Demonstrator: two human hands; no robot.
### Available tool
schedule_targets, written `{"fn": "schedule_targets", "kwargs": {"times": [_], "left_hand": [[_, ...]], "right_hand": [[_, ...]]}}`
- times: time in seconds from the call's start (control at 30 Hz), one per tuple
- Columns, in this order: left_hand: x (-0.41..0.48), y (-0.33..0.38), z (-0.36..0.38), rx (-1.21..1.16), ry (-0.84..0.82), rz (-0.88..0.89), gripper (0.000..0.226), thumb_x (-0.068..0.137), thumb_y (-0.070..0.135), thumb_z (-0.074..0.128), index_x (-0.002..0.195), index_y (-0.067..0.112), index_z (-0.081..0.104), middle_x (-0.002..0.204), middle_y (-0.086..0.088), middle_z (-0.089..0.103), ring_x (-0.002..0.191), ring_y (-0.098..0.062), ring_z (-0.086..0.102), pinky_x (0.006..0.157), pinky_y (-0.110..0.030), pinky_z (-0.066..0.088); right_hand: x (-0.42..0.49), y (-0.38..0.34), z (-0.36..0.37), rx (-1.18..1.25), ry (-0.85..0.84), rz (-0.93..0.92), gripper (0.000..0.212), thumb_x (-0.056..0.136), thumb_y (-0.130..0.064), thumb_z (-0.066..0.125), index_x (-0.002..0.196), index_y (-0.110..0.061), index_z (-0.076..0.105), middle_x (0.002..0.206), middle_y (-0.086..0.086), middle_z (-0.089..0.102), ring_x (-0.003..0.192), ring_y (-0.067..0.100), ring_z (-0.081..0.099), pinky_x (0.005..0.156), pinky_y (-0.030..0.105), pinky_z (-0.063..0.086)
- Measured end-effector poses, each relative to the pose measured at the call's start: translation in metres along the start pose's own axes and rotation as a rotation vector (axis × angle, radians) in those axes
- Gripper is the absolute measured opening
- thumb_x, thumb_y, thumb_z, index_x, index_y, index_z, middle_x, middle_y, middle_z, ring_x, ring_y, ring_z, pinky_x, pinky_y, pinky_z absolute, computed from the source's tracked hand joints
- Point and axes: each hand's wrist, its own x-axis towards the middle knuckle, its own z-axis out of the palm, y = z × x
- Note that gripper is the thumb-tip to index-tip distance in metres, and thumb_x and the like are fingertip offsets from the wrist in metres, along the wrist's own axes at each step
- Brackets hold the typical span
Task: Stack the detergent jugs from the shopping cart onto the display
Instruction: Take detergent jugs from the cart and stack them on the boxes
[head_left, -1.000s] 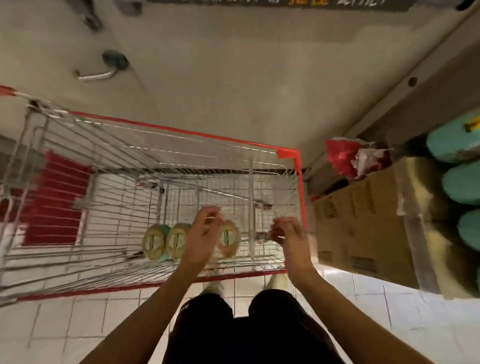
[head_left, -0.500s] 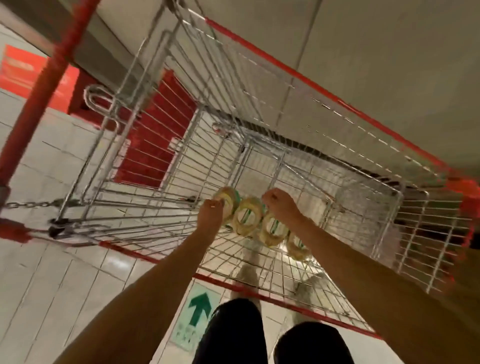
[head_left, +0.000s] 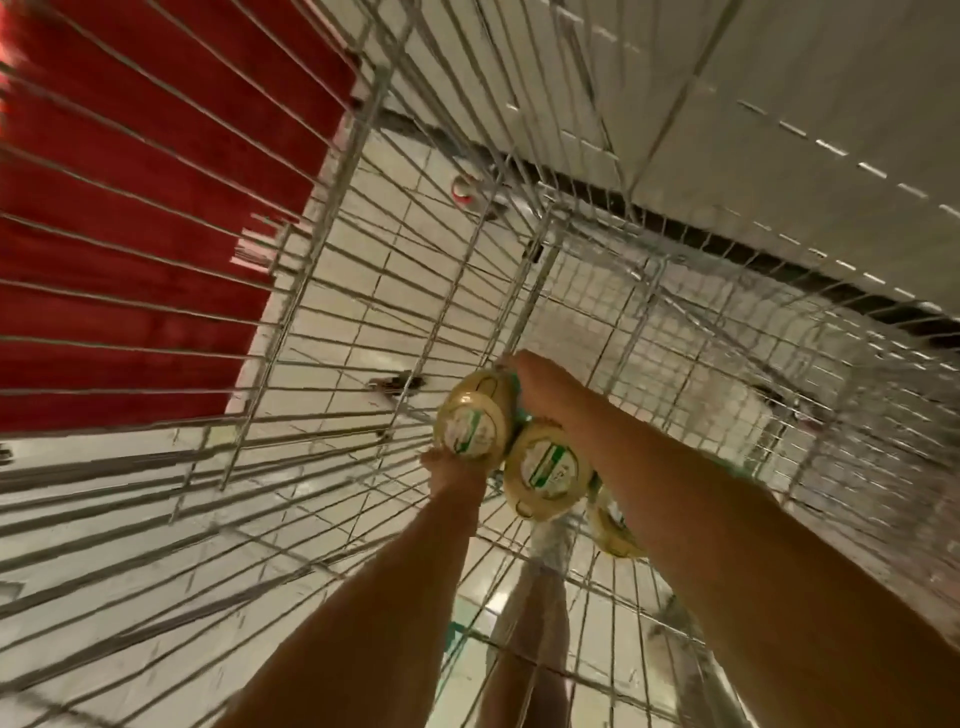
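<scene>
Three detergent jugs lie in a row on the floor of the wire shopping cart (head_left: 311, 244), their yellow round ends with green-and-white labels facing me. My left hand (head_left: 451, 472) holds the nearest-left jug (head_left: 470, 427) from its lower edge, with the fingers hidden beneath it. My right hand (head_left: 537, 384) curls over the far side of the same jug, where a bit of teal shows. A second jug (head_left: 545, 472) lies against it under my right forearm. That forearm covers most of the third jug (head_left: 615, 535). The display is out of view.
The cart's wire walls rise close around both arms on all sides. A red panel (head_left: 130, 208) shows through the left wall. White floor tiles and my legs (head_left: 540, 634) are visible through the cart bottom. A grey wall (head_left: 779, 78) stands beyond the cart.
My head has dropped much closer into the cart. Both hands have closed in on the leftmost jug, the left from below and the right over its far side.
</scene>
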Motion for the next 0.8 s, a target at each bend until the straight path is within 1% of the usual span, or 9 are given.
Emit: {"fn": "schedule_targets", "kwargs": {"times": [0.07,0.17,0.23,0.4,0.5,0.57,0.6,0.67,0.8], "left_hand": [[0.001,0.001,0.008,-0.037,-0.032,-0.023,0.050,0.108,0.014,0.056,0.153,0.011,0.034,0.146,-0.022,0.054,0.129,-0.044,0.059,0.106,-0.054,0.053],[-0.003,0.006,0.003,-0.091,-0.099,-0.022,0.061,0.102,0.004,0.058,0.154,0.022,0.032,0.140,-0.016,0.054,0.109,-0.035,0.061,0.075,-0.049,0.060],[-0.012,0.011,-0.004,-0.166,-0.168,0.001,0.057,0.101,0.002,0.052,0.149,0.029,0.037,0.131,-0.009,0.058,0.110,-0.031,0.062,0.069,-0.045,0.058],[-0.062,0.048,-0.036,-0.158,-0.175,0.211,0.045,0.095,0.003,0.059,0.136,0.020,0.052,0.114,-0.010,0.068,0.091,-0.023,0.067,0.066,-0.037,0.057],[-0.115,0.087,-0.058,-0.034,-0.172,0.380,0.038,0.095,0.000,0.054,0.129,0.015,0.063,0.118,-0.015,0.071,0.106,-0.032,0.063,0.081,-0.046,0.056],[-0.165,0.106,-0.068,-0.031,-0.255,0.467,0.040,0.098,0.008,0.055,0.137,0.008,0.063,0.128,-0.025,0.069,0.112,-0.037,0.062,0.100,-0.056,0.054],[-0.196,0.112,-0.071,-0.046,-0.327,0.536,0.040,0.093,0.015,0.058,0.131,0.011,0.068,0.120,-0.024,0.073,0.108,-0.039,0.066,0.093,-0.054,0.058],[-0.259,0.114,-0.074,-0.061,-0.462,0.695,0.039,0.074,0.020,0.063,0.108,0.028,0.079,0.095,-0.003,0.081,0.090,-0.023,0.075,0.067,-0.033,0.059],[-0.378,0.088,-0.079,-0.111,-0.669,0.906,0.047,0.075,0.026,0.071,0.118,0.045,0.075,0.115,0.007,0.078,0.097,-0.008,0.076,0.072,-0.024,0.060]], "right_hand": [[0.012,0.005,0.005,-0.071,-0.045,-0.062,0.066,0.095,-0.014,0.072,0.156,-0.022,0.047,0.159,0.012,0.044,0.143,0.034,0.047,0.116,0.045,0.043],[0.011,0.014,0.002,-0.060,-0.038,-0.095,0.071,0.095,-0.009,0.070,0.159,-0.020,0.043,0.162,0.012,0.041,0.145,0.034,0.045,0.119,0.046,0.039],[0.000,0.015,-0.011,0.016,-0.018,-0.079,0.071,0.096,-0.010,0.068,0.160,-0.021,0.039,0.162,0.012,0.041,0.144,0.033,0.046,0.117,0.044,0.039],[-0.054,-0.007,-0.069,0.147,0.027,-0.051,0.079,0.096,-0.013,0.070,0.163,-0.019,0.028,0.151,0.016,0.051,0.128,0.035,0.057,0.086,0.032,0.039],[-0.118,-0.017,-0.116,0.314,0.062,0.014,0.063,0.096,-0.006,0.070,0.151,-0.009,0.040,0.134,0.019,0.057,0.117,0.032,0.057,0.088,0.042,0.048],[-0.176,-0.019,-0.143,0.432,0.112,0.083,0.058,0.090,0.006,0.071,0.143,-0.001,0.049,0.136,0.021,0.059,0.126,0.035,0.057,0.095,0.041,0.049],[-0.208,-0.018,-0.155,0.502,0.142,0.105,0.060,0.087,0.012,0.070,0.144,0.002,0.051,0.139,0.023,0.060,0.128,0.036,0.057,0.098,0.042,0.049],[-0.278,-0.018,-0.174,0.685,0.210,0.111,0.065,0.079,0.020,0.070,0.142,0.010,0.055,0.139,0.027,0.062,0.128,0.036,0.058,0.104,0.048,0.049],[-0.435,-0.022,-0.200,1.017,0.333,0.194,0.089,0.053,-0.005,0.069,0.140,0.004,0.060,0.131,0.021,0.066,0.120,0.035,0.060,0.096,0.042,0.051]]}}
